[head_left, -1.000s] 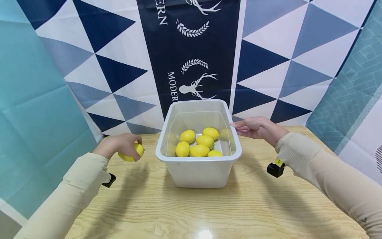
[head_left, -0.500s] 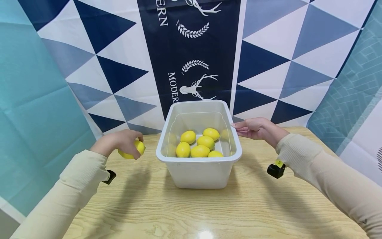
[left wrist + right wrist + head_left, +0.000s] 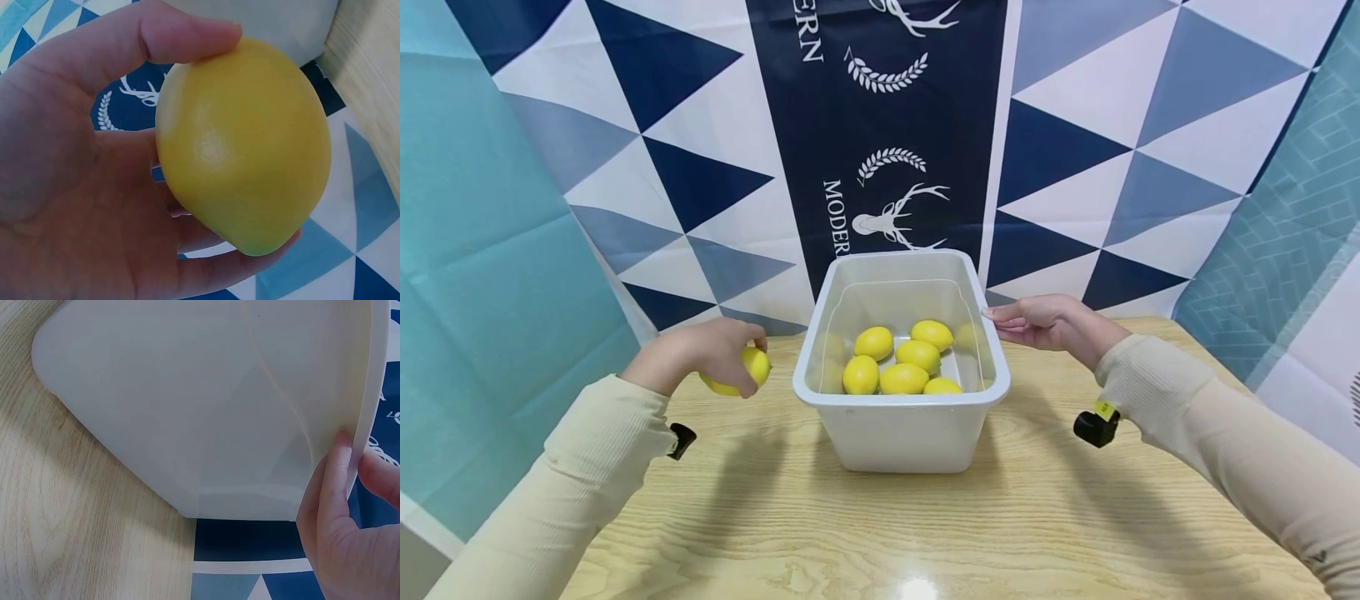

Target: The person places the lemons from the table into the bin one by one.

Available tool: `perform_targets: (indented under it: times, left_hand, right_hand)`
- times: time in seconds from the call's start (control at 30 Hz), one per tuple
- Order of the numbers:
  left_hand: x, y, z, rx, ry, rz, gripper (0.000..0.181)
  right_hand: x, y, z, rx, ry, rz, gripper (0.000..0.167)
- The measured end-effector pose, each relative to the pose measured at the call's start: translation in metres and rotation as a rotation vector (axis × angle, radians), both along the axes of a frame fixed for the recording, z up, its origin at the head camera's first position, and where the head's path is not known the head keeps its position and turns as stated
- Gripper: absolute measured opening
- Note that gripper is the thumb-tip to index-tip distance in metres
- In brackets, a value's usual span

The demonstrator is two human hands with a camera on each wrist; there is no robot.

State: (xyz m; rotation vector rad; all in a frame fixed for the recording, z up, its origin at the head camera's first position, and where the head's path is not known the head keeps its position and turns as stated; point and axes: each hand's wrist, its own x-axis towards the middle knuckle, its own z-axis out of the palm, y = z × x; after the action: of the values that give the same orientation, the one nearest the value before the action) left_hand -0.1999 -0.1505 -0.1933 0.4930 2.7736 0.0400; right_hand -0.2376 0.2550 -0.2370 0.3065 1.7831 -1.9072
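Note:
My left hand (image 3: 711,354) grips a lemon (image 3: 250,150) above the table, left of a white plastic bin (image 3: 902,433). In the left wrist view the thumb lies across one side of the lemon and the fingers curl behind it. Several more lemons (image 3: 903,379) lie on the floor of the bin. At the bin's right side, my right hand (image 3: 1037,323) pinches the rim. The right wrist view has the thumb at the rim's edge and the fingers (image 3: 334,487) against the outer wall under it.
The bin stands on a light wood table (image 3: 880,533). A patterned cloth backdrop (image 3: 700,167) hangs close behind it, and a teal cloth (image 3: 497,267) hangs at the left. Each wrist wears a small black camera (image 3: 1096,428).
My left hand has risen slightly and shifted a little right with the lemon, toward the bin. The right hand stays at the rim, and the bin has not moved.

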Motion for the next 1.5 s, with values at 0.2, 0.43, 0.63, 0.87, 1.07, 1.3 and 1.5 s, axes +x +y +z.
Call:
perform_targets:
  times: [0.2,0.43,0.63,0.87,1.07,1.3,1.5]
  left_hand:
    - [0.005,0.004,0.006,-0.016,0.000,-0.004,0.052]
    - [0.010,0.008,0.014,-0.012,0.030,-0.049,0.051]
    - [0.013,0.012,0.020,-0.001,0.036,-0.102,0.046]
    - [0.017,0.018,0.030,0.007,0.019,-0.146,0.044]
    - [0.019,0.026,0.036,0.002,0.007,-0.173,0.043]
    - [0.019,0.032,0.041,-0.001,0.013,-0.201,0.042]
    - [0.017,0.038,0.043,-0.006,0.020,-0.218,0.043]
  right_hand:
    - [0.000,0.000,0.002,-0.012,-0.009,-0.003,0.013]
    - [0.000,0.000,0.002,-0.035,-0.016,-0.017,0.006]
    - [0.001,0.000,-0.001,-0.049,-0.025,-0.015,0.007]
    - [0.000,0.000,0.000,-0.040,-0.017,-0.018,0.010]
    - [0.001,-0.001,0.001,-0.035,-0.014,-0.001,0.014]
    - [0.001,-0.001,0.001,-0.034,-0.016,-0.009,0.016]
    - [0.000,-0.001,0.000,-0.048,-0.026,-0.008,0.018]
